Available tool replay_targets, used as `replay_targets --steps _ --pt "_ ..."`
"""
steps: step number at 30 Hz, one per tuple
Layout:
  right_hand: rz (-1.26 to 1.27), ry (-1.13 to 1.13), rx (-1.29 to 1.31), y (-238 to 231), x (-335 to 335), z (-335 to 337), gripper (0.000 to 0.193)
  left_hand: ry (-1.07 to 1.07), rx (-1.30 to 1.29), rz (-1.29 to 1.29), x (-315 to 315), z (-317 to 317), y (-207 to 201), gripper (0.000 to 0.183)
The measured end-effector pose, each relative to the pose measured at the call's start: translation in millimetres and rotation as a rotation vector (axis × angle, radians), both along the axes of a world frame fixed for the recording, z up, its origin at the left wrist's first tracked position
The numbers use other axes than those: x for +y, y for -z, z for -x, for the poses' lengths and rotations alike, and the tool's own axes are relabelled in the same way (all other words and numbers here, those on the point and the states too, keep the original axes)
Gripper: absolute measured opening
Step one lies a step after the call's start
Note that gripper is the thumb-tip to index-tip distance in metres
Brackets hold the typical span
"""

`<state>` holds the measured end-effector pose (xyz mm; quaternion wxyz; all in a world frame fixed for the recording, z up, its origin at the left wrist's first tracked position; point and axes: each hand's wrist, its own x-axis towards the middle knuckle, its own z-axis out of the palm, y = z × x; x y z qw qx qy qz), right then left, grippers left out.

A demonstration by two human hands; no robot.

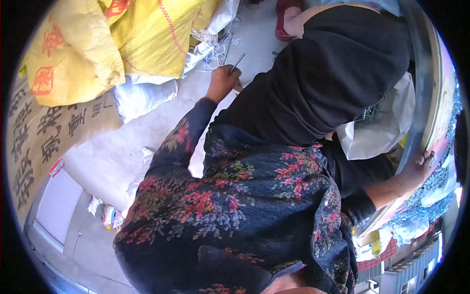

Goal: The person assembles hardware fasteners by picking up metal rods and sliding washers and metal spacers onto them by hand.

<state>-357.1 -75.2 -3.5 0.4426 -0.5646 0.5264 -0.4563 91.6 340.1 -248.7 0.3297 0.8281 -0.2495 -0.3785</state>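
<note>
A thin metal rod (237,63) sticks out of my left hand (223,82), which is closed around it beside my black-trousered leg. The rod's other end is hidden in the fist. Off to the right, my right hand (415,172) lies at the edge of a table (407,187), its fingers bent and close together. Whether something small is between those fingertips cannot be made out. Beyond this hand, a heap of small bluish-grey pieces (416,208) covers part of the tabletop.
Yellow woven sacks (152,36) with red print stand at the upper left, over a brown printed sheet (63,127). A white sack (374,134) with dark slender pieces inside sits beside my legs, under the table. A red shoe (282,22) shows at the top.
</note>
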Motion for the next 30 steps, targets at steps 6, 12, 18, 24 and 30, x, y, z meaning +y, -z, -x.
replay_targets --steps 6,12,18,24,30 --pt "-0.041 -0.027 0.1 -26 10 -8 0.026 -0.119 -0.279 -0.379 29 -6 144 0.036" --pt "-0.195 -0.04 -0.361 -29 1 13 0.025 -0.158 -0.151 -0.488 14 -13 158 0.047" --pt "-0.207 -0.091 -0.421 -14 0 -16 0.022 -0.078 -0.296 -0.739 24 -22 187 0.036" --pt "-0.189 -0.054 -0.401 -25 6 -9 0.021 0.093 -0.333 -0.699 5 -19 200 0.039" --pt "-0.226 -0.172 -0.464 -2 -2 -22 0.023 0.221 -0.344 -0.224 90 -19 187 0.023"
